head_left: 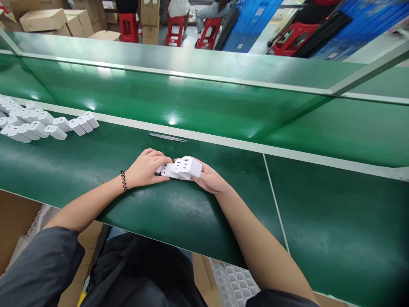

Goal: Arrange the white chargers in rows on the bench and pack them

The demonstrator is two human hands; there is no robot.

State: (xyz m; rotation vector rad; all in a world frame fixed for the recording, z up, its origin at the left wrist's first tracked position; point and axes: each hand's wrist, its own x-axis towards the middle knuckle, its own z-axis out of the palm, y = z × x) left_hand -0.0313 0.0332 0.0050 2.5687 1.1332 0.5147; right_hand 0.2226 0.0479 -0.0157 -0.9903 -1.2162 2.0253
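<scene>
Several white USB charger blocks (191,166) are bunched in a row between my two hands over the green mat. Their port faces are turned toward me and to the left. My right hand (209,178) is closed around the right end of the row, its fingers mostly hidden behind the chargers. My left hand (151,167) grips the left end, thumb in front and fingers over the back. A pair of metal tweezers (168,137) lies on the mat just beyond my hands.
Many more white chargers (38,128) stand grouped at the far left of the green workbench (134,209). A raised ledge (223,143) runs behind. Below the bench edge, a white plastic tray (238,283) shows. Cardboard boxes (44,20), red stools (129,26) and blue crates (252,19) stand beyond.
</scene>
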